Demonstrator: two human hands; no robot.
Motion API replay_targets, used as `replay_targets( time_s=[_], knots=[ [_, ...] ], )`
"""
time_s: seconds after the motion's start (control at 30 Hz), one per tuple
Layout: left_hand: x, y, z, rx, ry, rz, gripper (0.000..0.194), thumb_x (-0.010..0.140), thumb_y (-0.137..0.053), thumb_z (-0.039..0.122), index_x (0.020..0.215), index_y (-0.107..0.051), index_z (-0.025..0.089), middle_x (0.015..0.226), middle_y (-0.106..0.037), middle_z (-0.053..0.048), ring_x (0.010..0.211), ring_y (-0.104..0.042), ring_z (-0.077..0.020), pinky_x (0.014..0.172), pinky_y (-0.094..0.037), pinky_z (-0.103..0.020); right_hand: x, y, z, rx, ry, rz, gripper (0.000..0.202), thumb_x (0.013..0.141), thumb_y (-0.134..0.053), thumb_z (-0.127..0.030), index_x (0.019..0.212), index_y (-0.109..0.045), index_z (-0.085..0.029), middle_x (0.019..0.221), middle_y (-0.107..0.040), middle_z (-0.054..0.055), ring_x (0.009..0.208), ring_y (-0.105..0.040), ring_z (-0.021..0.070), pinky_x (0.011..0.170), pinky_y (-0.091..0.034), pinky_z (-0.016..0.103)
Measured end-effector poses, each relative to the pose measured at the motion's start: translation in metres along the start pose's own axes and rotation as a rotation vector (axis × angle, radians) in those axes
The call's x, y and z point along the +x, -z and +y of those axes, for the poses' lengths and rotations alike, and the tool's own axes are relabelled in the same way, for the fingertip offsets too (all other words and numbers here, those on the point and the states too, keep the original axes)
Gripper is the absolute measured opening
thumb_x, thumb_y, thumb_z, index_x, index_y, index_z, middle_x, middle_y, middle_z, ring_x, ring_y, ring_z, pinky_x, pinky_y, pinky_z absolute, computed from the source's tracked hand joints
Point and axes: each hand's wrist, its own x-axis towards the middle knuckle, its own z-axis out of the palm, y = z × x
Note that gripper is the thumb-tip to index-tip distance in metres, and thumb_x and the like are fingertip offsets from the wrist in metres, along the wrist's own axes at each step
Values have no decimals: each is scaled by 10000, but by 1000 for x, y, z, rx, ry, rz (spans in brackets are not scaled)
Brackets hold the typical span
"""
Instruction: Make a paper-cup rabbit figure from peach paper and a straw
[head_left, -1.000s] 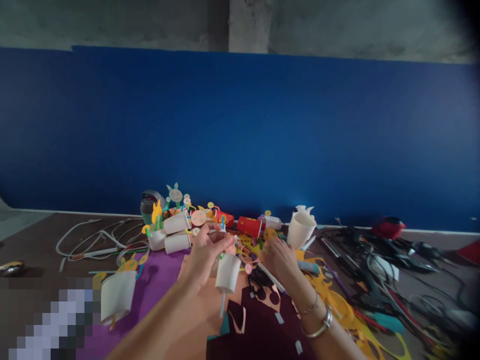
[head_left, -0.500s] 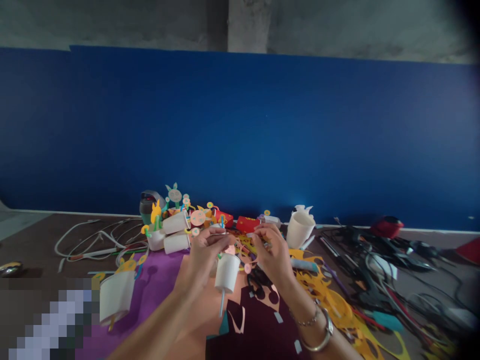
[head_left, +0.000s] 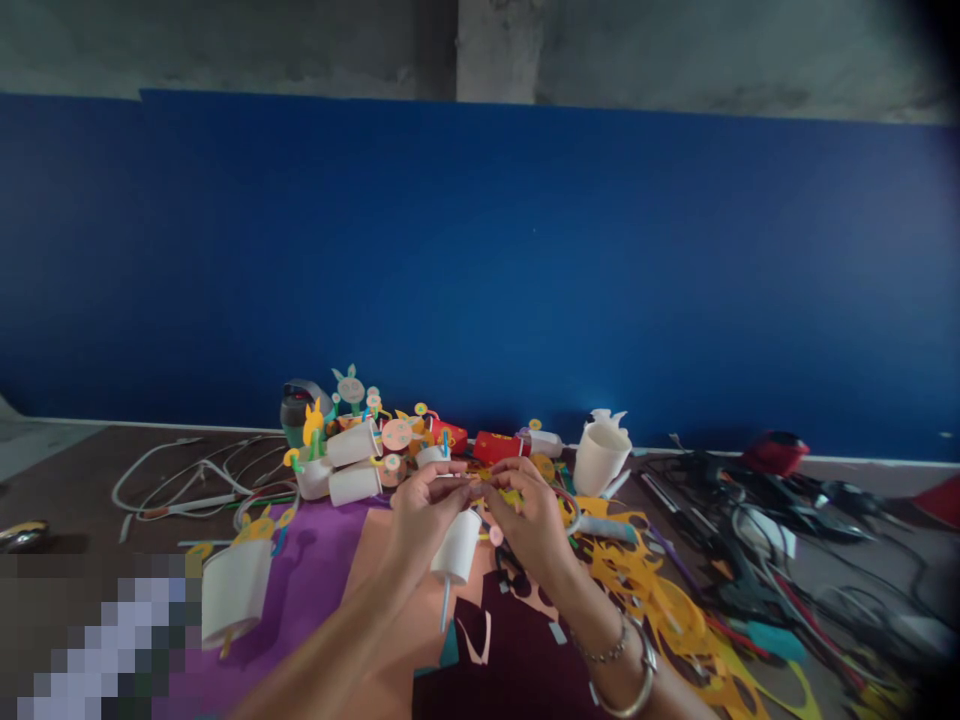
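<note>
My left hand (head_left: 430,505) and my right hand (head_left: 529,510) meet at the fingertips above the table's middle. Both pinch closed, and whatever lies between the fingertips is too small and covered to make out. Just below them a white paper cup (head_left: 454,550) leans with a pale straw (head_left: 445,605) coming out of its lower end; its upper part is partly hidden by my left hand. Black-handled scissors (head_left: 510,570) lie beneath my right hand, partly covered. Dark maroon paper (head_left: 517,650) with small pale scraps, and a peach sheet (head_left: 382,580), spread under my forearms.
White cups with paper animal figures (head_left: 352,440) crowd the back left. A white cup (head_left: 237,590) lies on purple paper (head_left: 300,570). Red cups (head_left: 497,446) and a tall white cup (head_left: 601,458) stand behind. Yellow paper offcuts (head_left: 667,610) and black cables (head_left: 750,540) cover the right.
My hands have come together from apart, the right moving left until the fingertips meet. The small pale piece seen at my right fingertips is now hidden.
</note>
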Motion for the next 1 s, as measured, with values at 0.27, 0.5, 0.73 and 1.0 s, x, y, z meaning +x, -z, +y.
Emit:
replay_targets(
  time_s=[0.27,0.5,0.73,1.0],
  knots=[
    [0,0,0,-8,26,-1,357,599,-794,277,890,-641,142,720,-730,-49,676,-680,-177,636,-516,-254,1,0,2,-60,56,-11,128,787,-576,-165,675,-632,-192,901,-599,62,872,-569,203,770,-447,313],
    [0,2,-2,20,-7,-52,324,658,-755,282,929,-632,153,753,-725,-45,703,-671,-167,664,-508,-251,1,1,1,-136,89,1,114,786,-593,-175,682,-636,-193,897,-606,66,864,-567,210,772,-433,329],
    [2,1,-7,39,-54,-57,343,631,-761,248,931,-622,157,753,-706,-40,705,-667,-176,642,-505,-255,-3,-1,0,-280,153,5,89,796,-596,-206,711,-623,-195,905,-605,64,881,-556,222,783,-405,348],
    [4,3,-8,82,-137,-57,366,665,-729,237,995,-587,169,831,-698,-54,690,-658,-163,638,-513,-260,0,6,1,-246,32,-27,133,813,-595,-303,881,-617,-191,899,-615,69,866,-566,235,761,-418,353]
  ],
)
